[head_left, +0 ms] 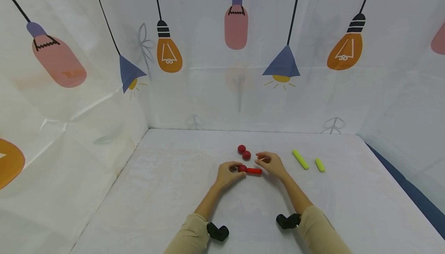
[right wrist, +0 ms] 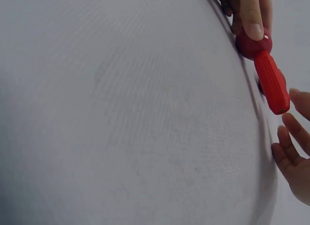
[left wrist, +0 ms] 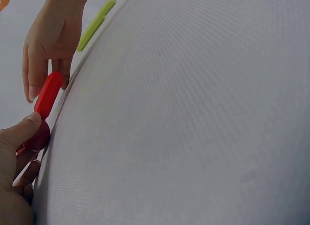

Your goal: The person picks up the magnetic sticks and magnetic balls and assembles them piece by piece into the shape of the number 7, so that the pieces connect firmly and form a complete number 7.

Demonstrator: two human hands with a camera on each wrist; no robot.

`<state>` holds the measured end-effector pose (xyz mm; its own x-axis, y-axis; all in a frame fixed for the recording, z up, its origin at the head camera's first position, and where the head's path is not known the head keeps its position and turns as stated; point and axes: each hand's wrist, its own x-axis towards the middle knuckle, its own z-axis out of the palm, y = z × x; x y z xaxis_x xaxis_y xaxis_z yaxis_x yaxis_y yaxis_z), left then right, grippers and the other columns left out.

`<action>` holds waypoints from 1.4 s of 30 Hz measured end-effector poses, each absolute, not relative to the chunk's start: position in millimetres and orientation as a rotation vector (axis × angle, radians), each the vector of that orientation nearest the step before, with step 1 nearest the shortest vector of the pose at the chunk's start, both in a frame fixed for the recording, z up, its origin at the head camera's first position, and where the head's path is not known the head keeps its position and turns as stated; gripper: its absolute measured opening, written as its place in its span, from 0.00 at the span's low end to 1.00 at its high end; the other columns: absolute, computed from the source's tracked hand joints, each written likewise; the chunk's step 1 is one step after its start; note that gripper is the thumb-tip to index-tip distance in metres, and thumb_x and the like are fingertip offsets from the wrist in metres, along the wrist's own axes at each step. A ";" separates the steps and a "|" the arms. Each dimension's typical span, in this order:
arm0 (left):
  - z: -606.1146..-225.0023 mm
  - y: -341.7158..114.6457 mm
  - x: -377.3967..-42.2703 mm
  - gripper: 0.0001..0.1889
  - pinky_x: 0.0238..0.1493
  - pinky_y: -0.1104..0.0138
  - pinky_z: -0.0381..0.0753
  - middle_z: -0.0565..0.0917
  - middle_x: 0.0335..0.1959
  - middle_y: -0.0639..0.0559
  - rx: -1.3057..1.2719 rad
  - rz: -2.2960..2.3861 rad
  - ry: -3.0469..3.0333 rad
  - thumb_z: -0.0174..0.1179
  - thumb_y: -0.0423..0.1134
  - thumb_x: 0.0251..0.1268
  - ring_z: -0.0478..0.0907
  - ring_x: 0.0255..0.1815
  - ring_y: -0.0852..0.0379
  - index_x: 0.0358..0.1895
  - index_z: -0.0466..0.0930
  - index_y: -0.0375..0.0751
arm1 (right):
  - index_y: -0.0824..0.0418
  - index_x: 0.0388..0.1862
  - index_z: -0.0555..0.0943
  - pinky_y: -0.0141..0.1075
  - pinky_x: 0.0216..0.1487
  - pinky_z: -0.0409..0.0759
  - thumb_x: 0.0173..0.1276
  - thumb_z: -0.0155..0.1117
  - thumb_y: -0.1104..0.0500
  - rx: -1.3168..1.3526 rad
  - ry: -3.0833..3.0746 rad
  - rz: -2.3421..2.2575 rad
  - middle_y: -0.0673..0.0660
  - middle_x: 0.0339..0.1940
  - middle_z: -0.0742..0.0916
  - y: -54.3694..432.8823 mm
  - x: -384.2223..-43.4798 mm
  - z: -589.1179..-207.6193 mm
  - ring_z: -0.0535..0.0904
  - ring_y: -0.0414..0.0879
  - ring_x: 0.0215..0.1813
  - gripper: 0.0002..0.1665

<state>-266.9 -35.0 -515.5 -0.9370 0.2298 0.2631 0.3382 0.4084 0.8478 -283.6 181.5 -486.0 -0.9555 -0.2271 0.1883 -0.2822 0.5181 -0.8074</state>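
Observation:
My left hand (head_left: 228, 174) pinches a dark red ball (head_left: 242, 168) at the table surface. A bright red ribbed rod (head_left: 254, 171) meets the ball on its right and points away from that hand; in the right wrist view the rod (right wrist: 272, 84) touches the ball (right wrist: 249, 47). By the rod's free end is my right hand (head_left: 272, 164), its fingers spread and loosely bent, with a small gap to the rod in the right wrist view. Two more dark red balls, one (head_left: 241, 149) behind the other (head_left: 246, 155), lie just beyond the hands.
To the right lie a longer yellow-green rod (head_left: 300, 159) and a shorter yellow-green rod (head_left: 320, 165). All of this is on a white table (head_left: 167, 184). White sheets printed with lamps (head_left: 208, 99) hang at its back and sides.

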 end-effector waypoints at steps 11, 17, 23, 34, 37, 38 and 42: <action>-514.9 -34.7 -267.5 0.19 0.44 0.66 0.76 0.85 0.41 0.47 -0.521 -1.560 -2.545 0.72 0.40 0.49 0.77 0.41 0.53 0.46 0.84 0.36 | 0.68 0.54 0.78 0.51 0.50 0.77 0.64 0.64 0.62 0.497 -2.631 1.501 0.68 0.50 0.82 172.3 -299.7 -488.3 0.80 0.60 0.47 0.21; -514.2 -37.4 -267.8 0.20 0.45 0.66 0.77 0.85 0.41 0.47 -0.524 -1.574 -2.538 0.72 0.40 0.48 0.78 0.41 0.54 0.46 0.84 0.36 | 0.70 0.55 0.77 0.52 0.50 0.77 0.62 0.65 0.63 0.543 -2.595 1.513 0.70 0.51 0.81 169.1 -303.1 -490.6 0.80 0.61 0.47 0.22; -514.4 -45.4 -267.6 0.20 0.45 0.65 0.78 0.85 0.41 0.46 -0.514 -1.609 -2.532 0.71 0.41 0.49 0.78 0.41 0.53 0.45 0.84 0.35 | 0.66 0.59 0.74 0.54 0.51 0.75 0.62 0.66 0.61 0.567 -2.641 1.474 0.70 0.53 0.80 165.4 -303.6 -493.6 0.78 0.62 0.49 0.26; -518.9 -53.0 -273.3 0.19 0.45 0.65 0.79 0.85 0.39 0.43 -0.537 -1.660 -2.493 0.72 0.38 0.48 0.81 0.41 0.51 0.44 0.83 0.32 | 0.65 0.57 0.76 0.53 0.48 0.75 0.65 0.60 0.63 0.629 -2.710 1.347 0.68 0.54 0.78 157.1 -300.1 -491.3 0.75 0.60 0.48 0.21; -518.5 -52.9 -273.4 0.19 0.45 0.66 0.79 0.85 0.39 0.43 -0.535 -1.658 -2.493 0.72 0.38 0.48 0.80 0.41 0.52 0.43 0.83 0.32 | 0.65 0.55 0.77 0.52 0.47 0.75 0.64 0.61 0.63 0.610 -2.699 1.337 0.68 0.53 0.79 154.8 -299.0 -489.8 0.75 0.60 0.47 0.20; -518.3 -52.8 -273.5 0.19 0.45 0.66 0.79 0.85 0.39 0.43 -0.532 -1.658 -2.495 0.72 0.38 0.48 0.80 0.41 0.52 0.43 0.83 0.32 | 0.65 0.54 0.77 0.52 0.47 0.75 0.64 0.61 0.63 0.600 -2.695 1.333 0.68 0.52 0.79 153.8 -298.8 -489.2 0.75 0.60 0.47 0.19; -517.9 -52.5 -273.6 0.18 0.45 0.66 0.78 0.85 0.39 0.44 -0.519 -1.656 -2.507 0.72 0.38 0.49 0.80 0.41 0.52 0.43 0.84 0.33 | 0.66 0.51 0.78 0.54 0.49 0.74 0.62 0.65 0.63 0.554 -2.673 1.338 0.66 0.49 0.80 149.0 -299.4 -487.4 0.75 0.60 0.48 0.18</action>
<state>-273.6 -52.5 -517.9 -0.9379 0.2288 0.2607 0.3295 0.3533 0.8755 -299.4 149.0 -487.4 -0.9287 -0.2748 0.2489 -0.3640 0.5475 -0.7535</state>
